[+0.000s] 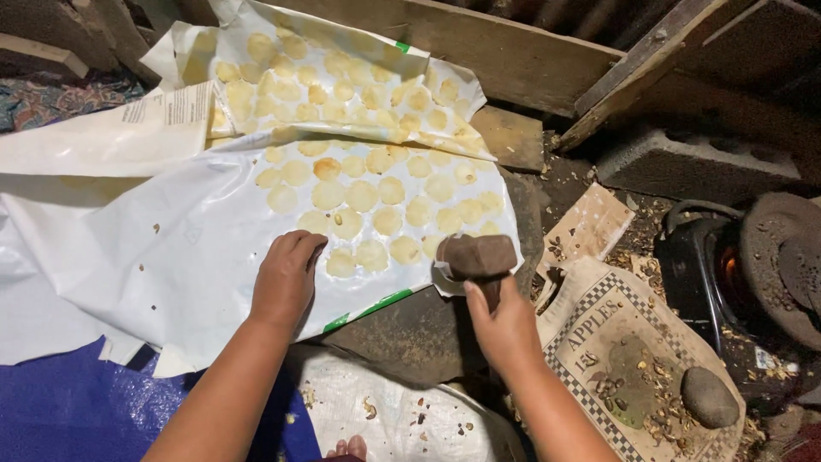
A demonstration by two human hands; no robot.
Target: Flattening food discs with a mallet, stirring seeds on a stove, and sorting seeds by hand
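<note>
My left hand [286, 279] rests palm down on a white plastic sheet [171, 248], its fingertips beside the nearest of several flattened pale yellow discs [359, 197] laid out in rows. My right hand [505, 325] grips the handle of a dark wooden mallet [477, 255], whose blocky head hovers just over the sheet's right edge, near the closest discs. A second white sheet [325, 77] further back carries several more discs. A bare toe shows at the bottom edge.
A printed paper sack [633, 359] with nut shells and a round grey stone [709, 396] lies to the right. A dark stove with a glowing fire [727, 265] stands at far right, a concrete block [693, 162] behind it. Wooden planks [513, 51] line the back; blue tarp [68, 411] lies lower left.
</note>
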